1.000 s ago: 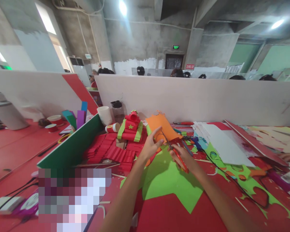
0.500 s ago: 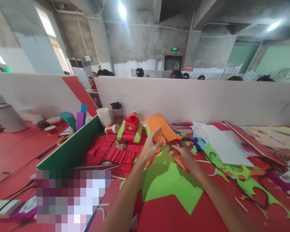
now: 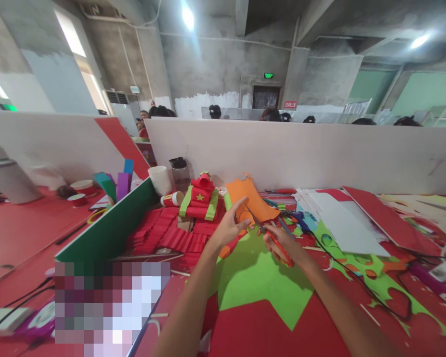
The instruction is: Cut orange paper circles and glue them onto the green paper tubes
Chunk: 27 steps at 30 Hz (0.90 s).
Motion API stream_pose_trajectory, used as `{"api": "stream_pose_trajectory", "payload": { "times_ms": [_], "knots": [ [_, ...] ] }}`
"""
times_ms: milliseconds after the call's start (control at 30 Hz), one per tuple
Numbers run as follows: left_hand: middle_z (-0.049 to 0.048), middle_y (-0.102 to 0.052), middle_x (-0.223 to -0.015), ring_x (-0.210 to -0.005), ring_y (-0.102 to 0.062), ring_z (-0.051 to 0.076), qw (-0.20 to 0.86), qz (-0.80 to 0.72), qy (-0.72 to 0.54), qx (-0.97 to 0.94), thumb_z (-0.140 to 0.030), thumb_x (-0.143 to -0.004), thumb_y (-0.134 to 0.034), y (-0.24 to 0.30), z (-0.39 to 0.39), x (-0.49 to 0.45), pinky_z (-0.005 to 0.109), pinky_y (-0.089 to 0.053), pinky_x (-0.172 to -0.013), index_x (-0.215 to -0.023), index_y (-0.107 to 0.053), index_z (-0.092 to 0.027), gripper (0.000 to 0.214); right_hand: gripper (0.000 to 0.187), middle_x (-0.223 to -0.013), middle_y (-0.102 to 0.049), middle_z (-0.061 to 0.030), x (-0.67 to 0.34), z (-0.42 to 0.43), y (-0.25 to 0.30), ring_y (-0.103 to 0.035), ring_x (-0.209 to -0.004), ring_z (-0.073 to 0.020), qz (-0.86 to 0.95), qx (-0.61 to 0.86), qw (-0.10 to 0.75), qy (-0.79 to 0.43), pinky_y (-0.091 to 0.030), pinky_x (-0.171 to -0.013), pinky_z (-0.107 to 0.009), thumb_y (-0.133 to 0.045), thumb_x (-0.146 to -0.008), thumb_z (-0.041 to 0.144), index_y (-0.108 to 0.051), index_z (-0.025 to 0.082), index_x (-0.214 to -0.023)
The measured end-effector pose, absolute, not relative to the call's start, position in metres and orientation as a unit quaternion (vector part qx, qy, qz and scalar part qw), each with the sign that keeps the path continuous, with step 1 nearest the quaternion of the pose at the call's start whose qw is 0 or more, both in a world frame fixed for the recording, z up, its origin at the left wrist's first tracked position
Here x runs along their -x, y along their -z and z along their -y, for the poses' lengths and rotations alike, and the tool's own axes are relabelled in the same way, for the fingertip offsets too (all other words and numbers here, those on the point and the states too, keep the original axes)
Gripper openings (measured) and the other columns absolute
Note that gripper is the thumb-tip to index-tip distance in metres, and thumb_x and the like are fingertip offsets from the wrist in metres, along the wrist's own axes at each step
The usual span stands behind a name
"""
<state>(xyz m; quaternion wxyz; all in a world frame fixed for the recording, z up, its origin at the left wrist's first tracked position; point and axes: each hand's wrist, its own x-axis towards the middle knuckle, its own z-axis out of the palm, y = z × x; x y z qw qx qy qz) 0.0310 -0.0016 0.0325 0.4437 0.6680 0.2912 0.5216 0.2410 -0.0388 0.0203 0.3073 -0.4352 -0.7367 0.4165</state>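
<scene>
In the middle of the head view my left hand [image 3: 230, 225] grips a sheet of orange paper [image 3: 250, 196], thumb and fingers pinching its near edge. My right hand [image 3: 280, 243] is closed round the red handles of a pair of scissors [image 3: 282, 252]. The scissor blades point up and left, against the orange paper between my hands. Under my wrists lies a large green paper star [image 3: 260, 277] on a red sheet [image 3: 275, 332]. How far apart the blades are is hard to see.
Left of my hands lie folded red paper strips [image 3: 159, 230] and a red paper model with a gold star [image 3: 200, 198]. A green board [image 3: 107, 223] stands beside them. On the right are a glue gun [image 3: 301, 218] with a black cord, white sheets [image 3: 342, 218] and green offcuts [image 3: 386, 282].
The orange paper has shifted and turned slightly in my left hand. My scissors have moved a little. Another person's hand at the far right has gone out of view.
</scene>
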Motion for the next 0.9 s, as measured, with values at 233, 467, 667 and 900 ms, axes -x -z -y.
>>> {"api": "stream_pose_trajectory", "payload": {
  "times_ms": [233, 467, 667, 900],
  "knots": [
    [0.0137, -0.038, -0.159, -0.148, -0.032, 0.034, 0.436, -0.286, -0.514, -0.681, -0.039, -0.081, -0.076, -0.0311, 0.0004, -0.0295, 0.047, -0.034, -0.119, -0.148, -0.046, -0.020, 0.075, 0.054, -0.059, -0.046, 0.0055, -0.2412, 0.0344, -0.0168, -0.040, -0.044, -0.0087, 0.741, 0.421, 0.321, -0.413, -0.033, -0.041, -0.020, -0.052, -0.088, 0.072, -0.059, 0.018, -0.096],
    [0.0142, -0.040, -0.158, -0.148, -0.032, 0.032, 0.431, -0.284, -0.517, -0.683, -0.039, -0.082, -0.076, -0.0303, -0.0004, -0.0292, 0.044, -0.029, -0.122, -0.148, -0.046, -0.021, 0.075, 0.049, -0.055, -0.045, 0.0068, -0.2411, 0.0321, -0.0125, -0.039, -0.036, -0.0081, 0.719, 0.430, 0.319, -0.442, -0.033, -0.034, -0.019, -0.057, -0.087, 0.069, -0.059, 0.021, -0.096],
    [0.0147, -0.038, -0.158, -0.149, -0.032, 0.030, 0.427, -0.289, -0.516, -0.684, -0.036, -0.082, -0.074, -0.0320, 0.0006, -0.0302, 0.043, -0.029, -0.121, -0.148, -0.045, -0.020, 0.073, 0.043, -0.055, -0.046, 0.0066, -0.2406, 0.0332, -0.0136, -0.041, -0.036, -0.0079, 0.715, 0.446, 0.321, -0.432, -0.034, -0.033, -0.018, -0.061, -0.086, 0.064, -0.059, 0.021, -0.094],
    [0.0150, -0.039, -0.158, -0.148, -0.033, 0.028, 0.425, -0.299, -0.528, -0.672, -0.028, -0.087, -0.067, -0.0333, 0.0029, -0.0341, 0.041, -0.027, -0.121, -0.146, -0.046, -0.019, 0.063, 0.045, -0.052, -0.045, 0.0082, -0.2398, 0.0335, -0.0146, -0.041, -0.033, -0.0084, 0.714, 0.445, 0.326, -0.432, -0.036, -0.031, -0.019, -0.061, -0.086, 0.064, -0.059, 0.020, -0.092]
  ]
}}
